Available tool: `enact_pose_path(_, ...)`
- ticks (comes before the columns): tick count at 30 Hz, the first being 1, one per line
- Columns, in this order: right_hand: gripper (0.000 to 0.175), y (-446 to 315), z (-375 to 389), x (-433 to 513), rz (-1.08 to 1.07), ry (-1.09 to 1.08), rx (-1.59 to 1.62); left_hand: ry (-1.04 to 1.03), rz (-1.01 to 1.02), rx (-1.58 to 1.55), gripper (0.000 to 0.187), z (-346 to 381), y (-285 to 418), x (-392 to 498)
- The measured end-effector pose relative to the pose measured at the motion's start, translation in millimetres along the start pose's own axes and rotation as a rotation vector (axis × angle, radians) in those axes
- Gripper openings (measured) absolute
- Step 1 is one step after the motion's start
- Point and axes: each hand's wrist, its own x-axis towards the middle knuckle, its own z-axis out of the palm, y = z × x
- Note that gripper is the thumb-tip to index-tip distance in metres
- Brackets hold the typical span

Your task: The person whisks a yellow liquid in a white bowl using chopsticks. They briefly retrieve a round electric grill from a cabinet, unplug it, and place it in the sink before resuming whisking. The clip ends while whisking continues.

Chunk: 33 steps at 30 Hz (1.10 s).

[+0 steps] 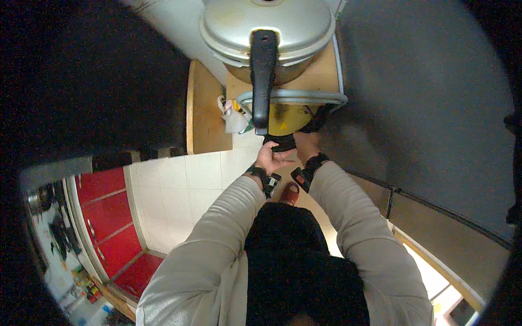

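Observation:
My left hand (274, 158) is held low before the stand, thumb and fingers spread, just below a black object (279, 142). The thumb is at the object's edge; whether it touches cannot be told. Right beside it, my right hand (306, 144) reaches under the stand's front bar, its fingers partly hidden at the black object and a rounded yellow surface (287, 118). That yellow surface bears a dark smudge and a small mark. Above both hands, a metal pressure cooker (267, 24) stands with its black handle (264, 77) pointing towards me. Black bands are around both wrists.
The cooker rests on a wooden-topped stand (322, 73) with a grey metal frame (304, 97). A white plastic bag (235, 121) is at its left, near a wooden panel (210, 110). A dark grey panel (424, 102) rises at right. Red cabinet fronts (108, 216) are at lower left.

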Motion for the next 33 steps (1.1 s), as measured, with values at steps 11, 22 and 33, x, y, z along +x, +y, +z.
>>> enact_pose_path(11, 0.029, -11, -25, -33, -0.155, -0.243, -0.278, 0.019, 0.077, -0.077, 0.044, 8, -32, -36)
enact_pose_path(22, 0.030, 34, -25, -69, -0.630, -0.216, -0.764, 0.111, 0.174, 0.060, 0.031, -16, -59, -64)
enact_pose_path(33, 0.037, 104, 11, -91, -0.432, -0.547, 0.017, 0.379, 0.177, 0.350, 0.024, -10, -59, -140)
